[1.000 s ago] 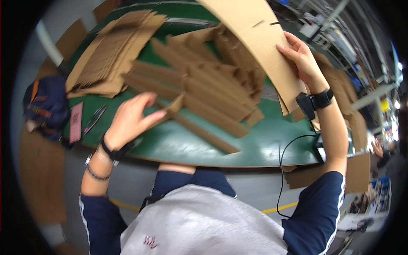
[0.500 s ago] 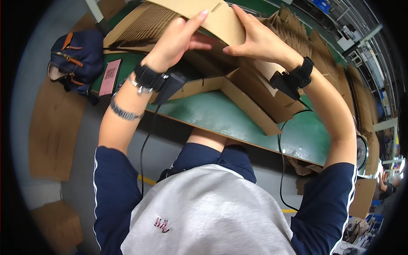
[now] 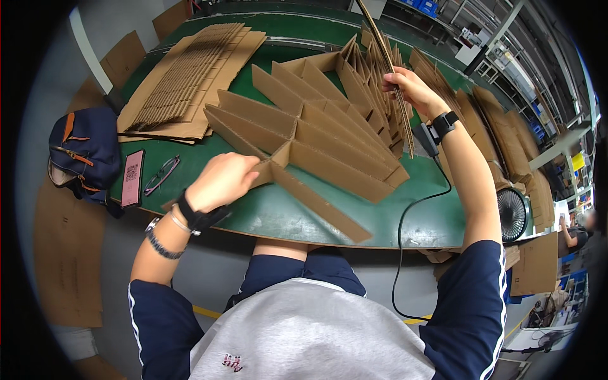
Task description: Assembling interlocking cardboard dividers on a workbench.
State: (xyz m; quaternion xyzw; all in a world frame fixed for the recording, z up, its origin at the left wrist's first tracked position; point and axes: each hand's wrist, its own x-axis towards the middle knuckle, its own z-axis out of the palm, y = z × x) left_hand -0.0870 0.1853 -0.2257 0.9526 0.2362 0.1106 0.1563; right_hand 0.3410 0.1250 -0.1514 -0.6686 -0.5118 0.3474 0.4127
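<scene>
In my right hand [image 3: 413, 92], raised at the far right of the table, a long cardboard strip [image 3: 382, 47] is pinched and seen nearly edge-on. Lower down, my left hand [image 3: 223, 180] is closed at the near left corner of a cardboard divider [image 3: 342, 171], a lattice of crossed strips standing on the table. One strip of it [image 3: 320, 204] angles out toward the table's front edge. My left fingertips are partly hidden, but they seem to grip a short strip end at that corner.
A stack of slotted cardboard sheets [image 3: 190, 82] lies at the far left. Pink phone [image 3: 132, 178], glasses [image 3: 162, 174] and a blue bag [image 3: 85, 149] are by the left edge. A black fan [image 3: 512, 214] and folded cardboard [image 3: 503, 136] stand right. A cable [image 3: 405, 221] hangs from my right wrist.
Both hands were around a raised cardboard piece. My left hand has come down to the divider, while my right holds a strip farther right. More of the table shows now.
</scene>
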